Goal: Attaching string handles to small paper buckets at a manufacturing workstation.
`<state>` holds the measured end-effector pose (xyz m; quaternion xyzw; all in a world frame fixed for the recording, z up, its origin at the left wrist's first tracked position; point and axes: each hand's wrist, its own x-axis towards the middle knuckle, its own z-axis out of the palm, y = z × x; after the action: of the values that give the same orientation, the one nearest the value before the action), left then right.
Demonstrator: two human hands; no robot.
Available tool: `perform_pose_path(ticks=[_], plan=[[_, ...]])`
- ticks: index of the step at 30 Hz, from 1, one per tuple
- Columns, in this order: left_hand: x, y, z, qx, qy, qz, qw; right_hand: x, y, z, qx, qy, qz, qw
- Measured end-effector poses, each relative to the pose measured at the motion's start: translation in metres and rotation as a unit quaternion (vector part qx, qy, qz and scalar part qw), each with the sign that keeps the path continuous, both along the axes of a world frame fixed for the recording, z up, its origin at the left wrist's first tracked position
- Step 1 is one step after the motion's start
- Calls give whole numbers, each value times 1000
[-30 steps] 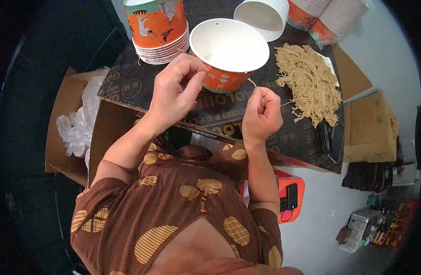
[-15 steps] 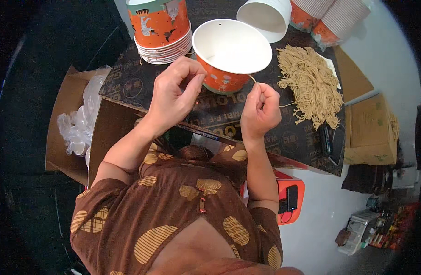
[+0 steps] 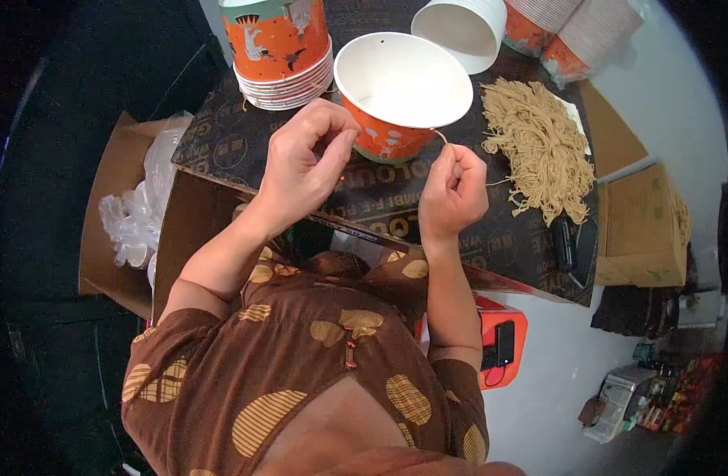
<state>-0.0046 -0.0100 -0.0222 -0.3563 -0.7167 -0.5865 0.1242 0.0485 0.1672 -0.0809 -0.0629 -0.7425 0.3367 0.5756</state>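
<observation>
A round paper bucket (image 3: 389, 141), orange outside with small figures and white inside, stands tilted towards me on the dark table. A tan string (image 3: 440, 136) comes from the near right side of its rim. My right hand (image 3: 454, 190) pinches that string just below the rim, and a length of it trails off to the right. Beside the bucket's left wall, my left hand (image 3: 310, 163) is closed in a pinch, thumb and forefinger close together. Whatever lies between those fingertips is too small to make out. The bucket has a small dark hole in its far rim.
Nested orange buckets (image 3: 276, 47) stand at the left, some with string. A white bucket (image 3: 459, 36) lies on its side behind; wrapped stacks (image 3: 590, 40) are at far right. A heap of tan strings (image 3: 534, 147) lies right, near a black object (image 3: 564, 244). Cardboard boxes (image 3: 645, 226) flank the table.
</observation>
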Motion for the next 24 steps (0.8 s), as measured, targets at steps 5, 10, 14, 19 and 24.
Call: perform_pose_path(ticks=[5,10,14,19,24], plan=[[0,0,0,-2,-1,3,1000,2,-3,2,1,-37,3,999],[0,0,-1,7,-11,-2,1000,1,-4,4,21,-39,5,999],[-1,0,0,5,-4,3,1000,1,-5,4,38,-39,8,998],[-1,1,2,4,7,2,1000,0,-5,13,54,-48,-3,997],[-1,1,3,-6,15,-1,1000,0,-5,16,70,-53,-8,996]])
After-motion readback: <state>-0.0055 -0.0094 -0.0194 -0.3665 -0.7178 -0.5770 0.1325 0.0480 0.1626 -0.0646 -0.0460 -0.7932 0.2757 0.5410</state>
